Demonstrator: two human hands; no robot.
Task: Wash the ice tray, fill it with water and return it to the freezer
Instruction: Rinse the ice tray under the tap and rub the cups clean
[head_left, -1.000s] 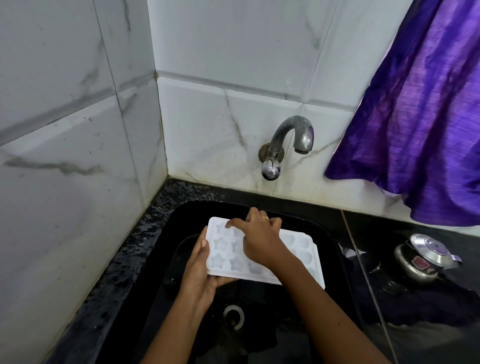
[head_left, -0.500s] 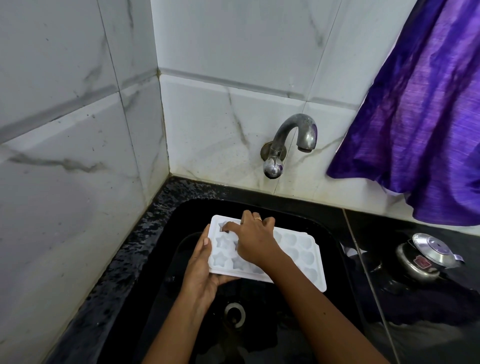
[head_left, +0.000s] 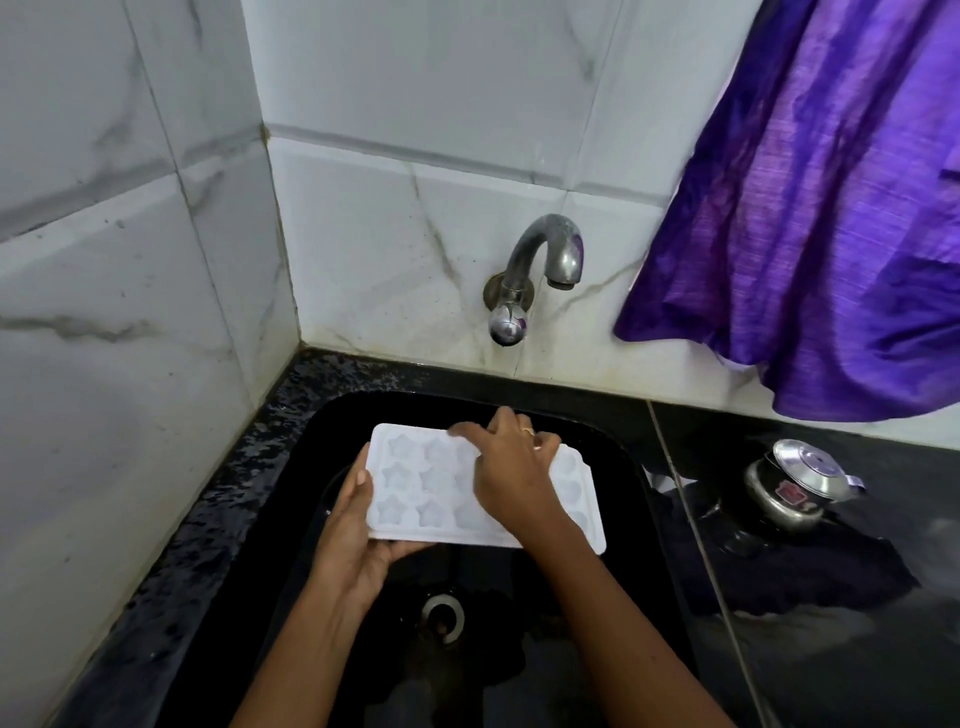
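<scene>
A white ice tray (head_left: 410, 488) with star and heart moulds is held level over the black sink (head_left: 631, 525), its hollows facing up. My left hand (head_left: 358, 540) grips the tray's near-left corner from below, with the thumb along its left edge. My right hand (head_left: 514, 467) lies on top of the tray's middle and far edge, fingers reaching left across the moulds. It hides several moulds. The steel tap (head_left: 545, 254) sticks out of the tiled wall above the sink, and no water runs from it.
The drain (head_left: 443, 616) lies in the sink floor below the tray. A steel pressure cooker (head_left: 795, 483) stands on the black counter to the right. A purple cloth (head_left: 810, 208) hangs at the upper right. Marble-tiled walls close off the left and the back.
My right hand has slid to the right along the tray toward its far edge, uncovering more star moulds at the left. My left hand keeps its hold on the corner.
</scene>
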